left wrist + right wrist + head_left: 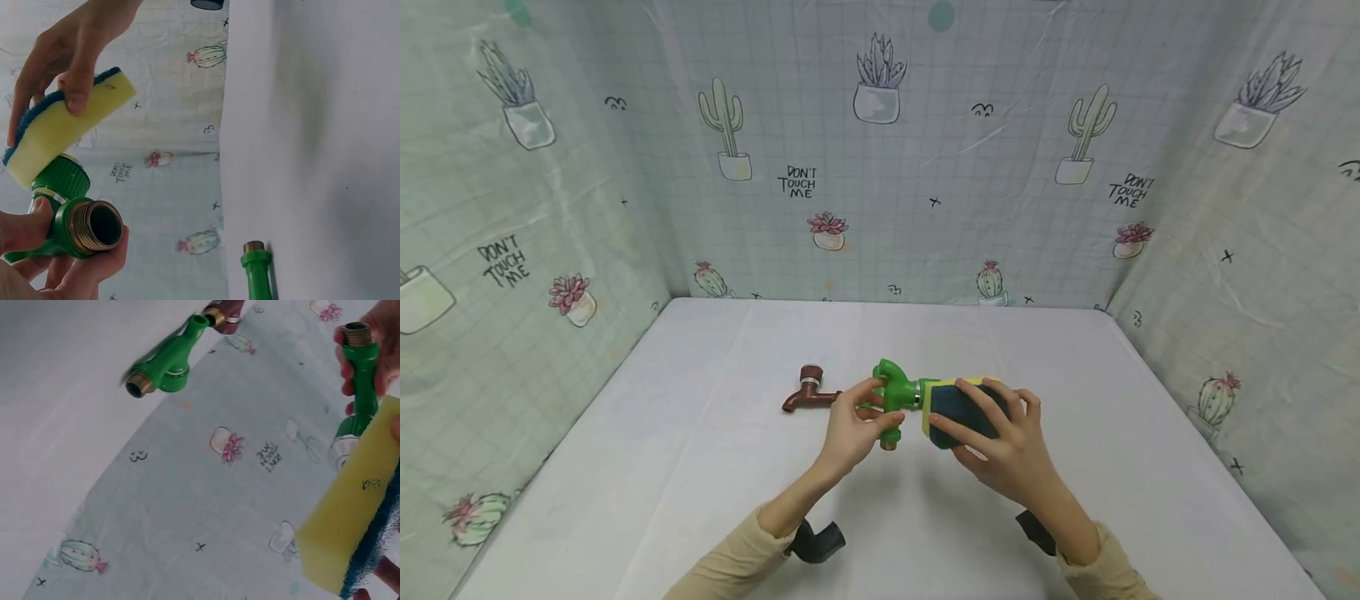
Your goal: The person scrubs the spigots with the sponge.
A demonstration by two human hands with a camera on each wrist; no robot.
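My left hand (853,427) grips a green plastic tap (898,390) above the table. The tap's threaded brass end (95,226) faces outward in the left wrist view. A yellow sponge (350,497) with a dark blue scouring side is pinched in my right hand (1011,437). In the head view, the dark scouring side (962,410) faces me. The sponge's yellow side overlaps the tap's ribbed green handle (62,177) in the left wrist view. My right fingers spread across the scouring side, thumb underneath.
A brown tap (809,390) lies on the white table (715,358), left of my hands. A second green tap (172,356) lies beside it, mostly hidden behind my left hand in the head view. A black elbow pipe (818,543) and another dark piece (1036,532) lie near my forearms.
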